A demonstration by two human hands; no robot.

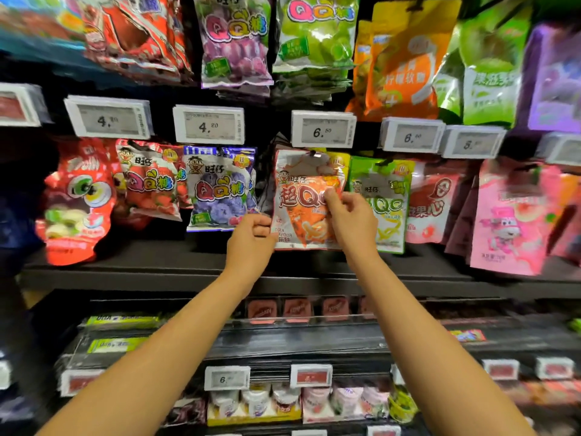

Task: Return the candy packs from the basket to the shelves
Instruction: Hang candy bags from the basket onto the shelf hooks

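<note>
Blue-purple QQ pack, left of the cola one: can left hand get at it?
Probably yes. The blue-purple QQ pack hangs unobstructed just up-left of the left hand, but its fingers pinch the cola pack, so they must release first.

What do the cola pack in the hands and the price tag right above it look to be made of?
Cola pack: thin glossy plastic film, apparently; it shows shiny glare, wrinkles and a crimped bottom seam, and bends where the left hand and right hand pinch it.
Price tag: rigid white plastic frame, likely, around a matte grey display reading 6.50; possibly electronic, but blur leaves that open.

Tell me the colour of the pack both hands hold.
Orange and white cola pack, clearest in the head view.
</note>
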